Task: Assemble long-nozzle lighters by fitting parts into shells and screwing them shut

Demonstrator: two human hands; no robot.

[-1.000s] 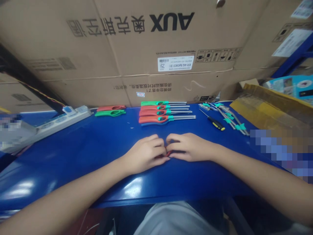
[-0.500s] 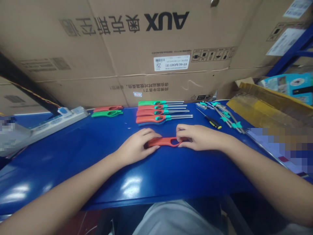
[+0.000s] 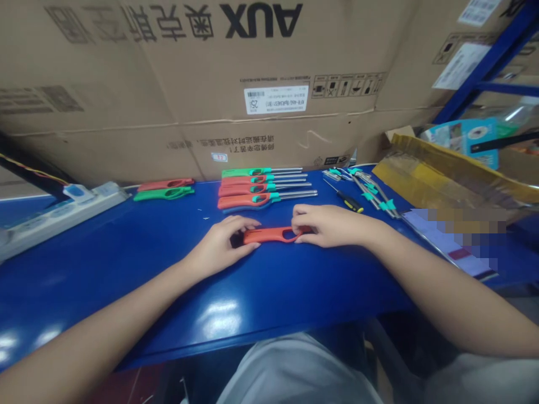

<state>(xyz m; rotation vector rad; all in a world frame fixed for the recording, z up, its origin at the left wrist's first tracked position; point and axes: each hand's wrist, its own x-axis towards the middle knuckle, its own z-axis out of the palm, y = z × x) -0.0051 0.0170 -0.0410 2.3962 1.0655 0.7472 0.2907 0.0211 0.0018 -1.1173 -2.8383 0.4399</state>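
A red lighter handle (image 3: 269, 235) with an oval trigger opening lies level just above or on the blue table, between my hands. At its left end, my left hand (image 3: 219, 241) holds it with the thumb along the near edge and the fingers along the far edge. My right hand (image 3: 326, 224) pinches the right end beside the opening, hiding the tip. Beyond my hands is a row of red and green gas lighters (image 3: 242, 188) with metal tubes pointing right. Red and green handle shells (image 3: 162, 194) without tubes sit at the far left.
A black-and-yellow screwdriver (image 3: 350, 202) and several metal tubes with teal parts (image 3: 374, 193) lie at the right. A power strip (image 3: 63, 216) stands at the left. A large carton (image 3: 185, 101) walls off the back; a taped box (image 3: 421, 174) is at the right.
The whole view has shifted, moving everything leftward and slightly up. My left fingers have loosened a little, showing more of the handle's left end. My right hand keeps its pinch.
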